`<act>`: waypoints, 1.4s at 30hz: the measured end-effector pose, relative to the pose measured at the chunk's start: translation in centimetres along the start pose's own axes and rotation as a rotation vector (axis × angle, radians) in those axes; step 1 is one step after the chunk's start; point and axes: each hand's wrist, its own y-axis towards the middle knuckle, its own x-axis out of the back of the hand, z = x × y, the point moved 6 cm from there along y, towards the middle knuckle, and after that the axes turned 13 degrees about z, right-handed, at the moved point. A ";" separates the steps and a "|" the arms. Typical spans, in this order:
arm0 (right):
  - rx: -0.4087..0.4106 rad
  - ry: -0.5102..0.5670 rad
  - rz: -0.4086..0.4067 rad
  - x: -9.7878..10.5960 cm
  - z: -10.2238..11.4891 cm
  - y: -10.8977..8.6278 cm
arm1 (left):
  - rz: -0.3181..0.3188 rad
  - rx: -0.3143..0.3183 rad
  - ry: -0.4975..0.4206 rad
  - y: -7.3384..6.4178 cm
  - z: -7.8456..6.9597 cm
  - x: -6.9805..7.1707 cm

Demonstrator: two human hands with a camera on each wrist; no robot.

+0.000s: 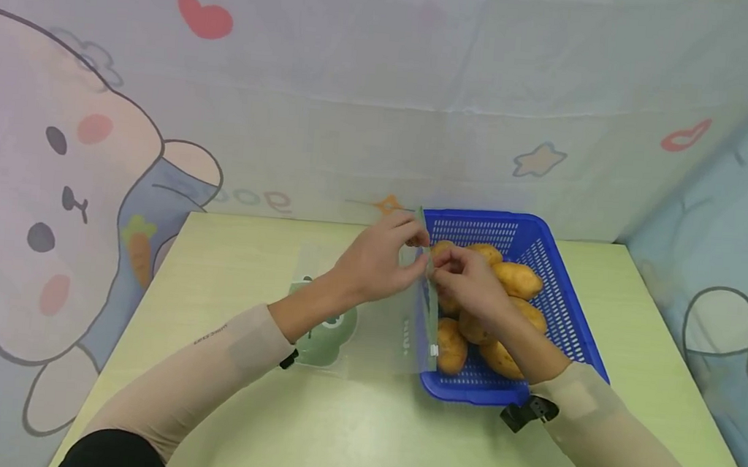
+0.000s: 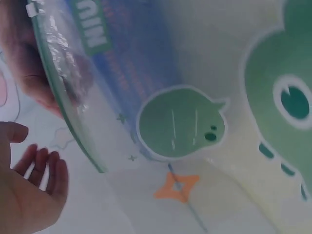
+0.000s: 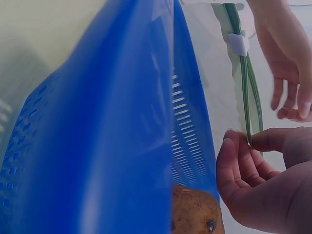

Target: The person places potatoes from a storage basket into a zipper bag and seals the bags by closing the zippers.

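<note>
A clear slider zip bag with green cartoon prints reaches from the table to the basket's left rim. My right hand pinches the green zip edge between thumb and fingers, as the right wrist view shows at the hand. Its white slider sits near the close end of that edge. Beside the far part of the edge is my left hand. In the left wrist view this hand has loosely bent fingers, apart from the bag, with nothing in them.
A blue perforated basket holds several potatoes under and around the right hand. The pale table meets a printed cloth backdrop at the back. A side cloth hangs at right.
</note>
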 end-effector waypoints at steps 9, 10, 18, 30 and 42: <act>-0.009 0.041 0.008 0.0 -0.2 0.1 | 0.097 0.416 -0.398 -1.4 2.7 -2.7; -0.007 0.043 0.008 -0.1 -0.2 0.2 | 0.108 0.439 -0.415 -1.6 3.0 -3.1; 0.002 0.060 0.019 -0.3 -0.2 0.3 | 0.127 0.536 -0.480 -2.1 4.1 -4.7; 0.037 -0.012 -0.009 0.4 -0.2 0.1 | 0.125 0.512 -0.518 -2.6 3.9 -3.0; 0.007 -0.018 0.027 2.7 0.0 -0.9 | 0.295 0.567 -0.375 -3.6 3.7 3.0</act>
